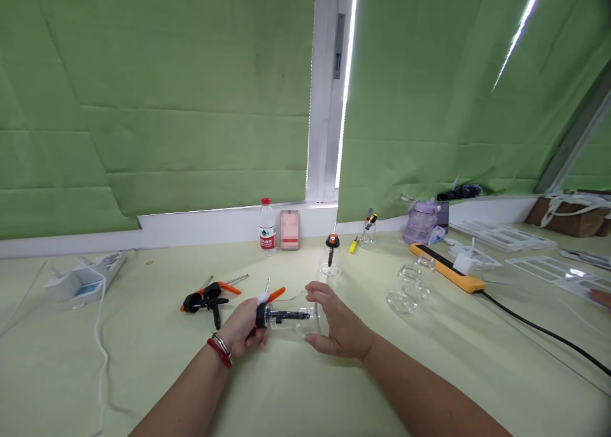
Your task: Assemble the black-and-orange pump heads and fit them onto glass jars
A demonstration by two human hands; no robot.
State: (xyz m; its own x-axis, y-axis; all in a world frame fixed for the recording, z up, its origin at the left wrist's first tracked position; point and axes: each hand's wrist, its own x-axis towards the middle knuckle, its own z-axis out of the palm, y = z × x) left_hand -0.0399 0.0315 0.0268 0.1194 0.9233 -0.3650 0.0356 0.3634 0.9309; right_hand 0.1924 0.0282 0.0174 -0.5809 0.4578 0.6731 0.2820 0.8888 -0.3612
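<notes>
Green blinds (167, 106) back the table (305, 399). One glass jar (286, 322) is sideways between the left hand (244, 326), clasping its black top (261, 316), and right hand (341, 322), curled round its base. Behind it, another jar (330, 270) seems already fitted; loose tops (193, 302) left of it and bare jars (409, 275) right seem unjoined.

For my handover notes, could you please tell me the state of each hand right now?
Left hand: closed, holding the black top.
Right hand: curved, holding the clear bottle by its wide end.
</notes>
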